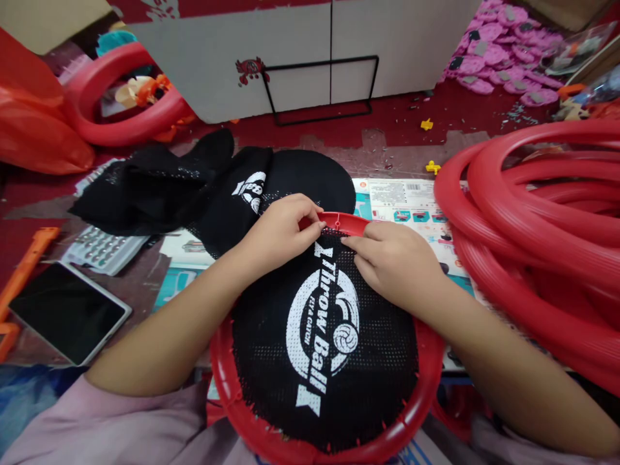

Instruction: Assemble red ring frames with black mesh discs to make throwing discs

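Note:
A red plastic ring (pixel 430 381) lies across my lap and the table edge. Stretched inside it is a black mesh net (pixel 382 368) with white "Throw Ball" lettering, its border hooked on small red pegs along the lower rim. My left hand (pixel 285 229) pinches the net's edge at the far side of the ring, thumb and fingers together. Across a short gap, my right hand (pixel 394 258) has its fingers curled at the far right rim, the fingertips on the net's edge. Between the hands, a strip of bare rim with a small peg shows.
More black mesh nets (pixel 310 174) lie behind my left hand. Red rings (pixel 484 194) are piled at the right. A tablet-like device (pixel 70 313) sits at the left beside an orange plastic frame (pixel 29 271). A white box (pixel 300 39) with a black wire stand (pixel 322 119) is at the back.

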`<state>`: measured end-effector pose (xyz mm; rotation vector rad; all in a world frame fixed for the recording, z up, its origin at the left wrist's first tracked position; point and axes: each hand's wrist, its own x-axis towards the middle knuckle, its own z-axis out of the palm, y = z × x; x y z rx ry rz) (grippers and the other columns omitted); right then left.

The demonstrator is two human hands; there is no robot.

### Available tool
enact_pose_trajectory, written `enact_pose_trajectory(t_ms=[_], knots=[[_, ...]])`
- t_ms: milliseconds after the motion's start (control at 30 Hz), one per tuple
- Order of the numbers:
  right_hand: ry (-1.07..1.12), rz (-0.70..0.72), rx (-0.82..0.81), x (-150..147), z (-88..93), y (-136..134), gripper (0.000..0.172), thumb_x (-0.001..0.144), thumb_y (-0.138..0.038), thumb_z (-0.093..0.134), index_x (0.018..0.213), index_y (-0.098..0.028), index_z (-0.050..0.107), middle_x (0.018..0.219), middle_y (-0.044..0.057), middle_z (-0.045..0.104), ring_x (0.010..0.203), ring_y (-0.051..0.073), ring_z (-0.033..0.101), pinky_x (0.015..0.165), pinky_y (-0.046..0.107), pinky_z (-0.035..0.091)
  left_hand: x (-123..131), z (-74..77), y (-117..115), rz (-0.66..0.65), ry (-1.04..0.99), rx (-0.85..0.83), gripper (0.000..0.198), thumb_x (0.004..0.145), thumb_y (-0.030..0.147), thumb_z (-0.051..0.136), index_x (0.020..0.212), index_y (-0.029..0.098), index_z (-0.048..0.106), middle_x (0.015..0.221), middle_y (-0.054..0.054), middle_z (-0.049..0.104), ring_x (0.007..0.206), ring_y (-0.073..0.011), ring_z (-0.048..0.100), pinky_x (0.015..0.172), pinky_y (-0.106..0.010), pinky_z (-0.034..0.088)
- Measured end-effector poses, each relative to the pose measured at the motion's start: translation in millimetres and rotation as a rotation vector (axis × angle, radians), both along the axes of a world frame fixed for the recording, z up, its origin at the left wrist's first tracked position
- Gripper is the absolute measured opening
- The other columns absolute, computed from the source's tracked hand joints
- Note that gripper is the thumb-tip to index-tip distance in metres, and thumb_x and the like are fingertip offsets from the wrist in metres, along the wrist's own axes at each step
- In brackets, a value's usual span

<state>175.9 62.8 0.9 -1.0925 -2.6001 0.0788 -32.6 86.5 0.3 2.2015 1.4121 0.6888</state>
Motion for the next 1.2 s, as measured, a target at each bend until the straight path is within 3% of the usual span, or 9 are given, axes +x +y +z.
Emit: enact_pose_trajectory(t_ms=[100,200,300,400,767,1033,1200], knots=[[0.015,-0.002,-0.010,2,0.1,2,0.032,0.086,-0.016,0.043,0.095,-0.013,0.074,0.072,0.009,0.063,0.067,0.020,0.054,0.062,0.031,0.035,-1,-1.2,2,-0.028,0.021,0.002,0.015,0.080,0.018,0.055,0.065,0.015,0.055,0.087,-0.006,0.062,0.085,-0.0176,0.060,0.078,-0.032,0.048],[0.087,-0.001,0.017,4,-2.4,6,0.033,0.085,-0.014,0.042,0.096,-0.013,0.073,0.072,0.009,0.063,0.068,0.019,0.053,0.063,0.031,0.037,-3,-0.6,1,-0.088,0.062,0.045,0.010,0.085,0.020,0.052,0.086,0.013,0.059,0.091,-0.006,0.058,0.085,-0.0176,0.057,0.079,-0.033,0.048],[0.178,0.015,0.058,7,-6.5,12,0.033,0.086,-0.014,0.042,0.096,-0.014,0.074,0.070,0.008,0.061,0.066,0.018,0.051,0.062,0.029,0.037,-5,1.4,-2,-0.200,0.122,0.067,0.027,0.088,0.022,0.049,0.112,0.011,0.056,0.101,-0.009,0.053,0.094,-0.0200,0.054,0.086,-0.037,0.048],[0.212,0.015,0.081,10,-10.2,18,0.033,0.088,-0.016,0.042,0.094,-0.016,0.075,0.067,0.006,0.056,0.065,0.017,0.048,0.061,0.028,0.035,-6,2.4,-5,-0.283,0.175,0.087,0.037,0.088,0.021,0.049,0.125,0.014,0.053,0.105,-0.010,0.049,0.099,-0.0216,0.051,0.092,-0.041,0.047],[0.120,-0.022,0.139,7,-16.2,22,0.035,0.090,-0.016,0.040,0.086,-0.013,0.074,0.066,0.007,0.052,0.065,0.018,0.042,0.062,0.030,0.032,-7,1.5,-5,-0.332,0.231,0.135,0.036,0.089,0.020,0.049,0.122,0.020,0.060,0.107,-0.011,0.046,0.103,-0.0237,0.049,0.094,-0.042,0.046],[0.002,-0.074,-0.018,6,-10.9,22,0.032,0.088,-0.016,0.042,0.083,-0.013,0.074,0.068,0.007,0.053,0.064,0.017,0.040,0.063,0.030,0.030,-6,-1.5,-5,-0.322,0.273,0.136,0.037,0.089,0.021,0.049,0.124,0.025,0.061,0.109,-0.011,0.046,0.104,-0.0242,0.048,0.093,-0.043,0.046],[0.034,-0.084,0.043,4,-12.7,20,0.033,0.088,-0.015,0.042,0.082,-0.012,0.074,0.067,0.007,0.053,0.064,0.018,0.040,0.062,0.030,0.031,-5,-1.3,-5,-0.322,0.299,0.144,0.037,0.090,0.022,0.048,0.125,0.025,0.061,0.110,-0.011,0.045,0.103,-0.0248,0.048,0.092,-0.043,0.046]])
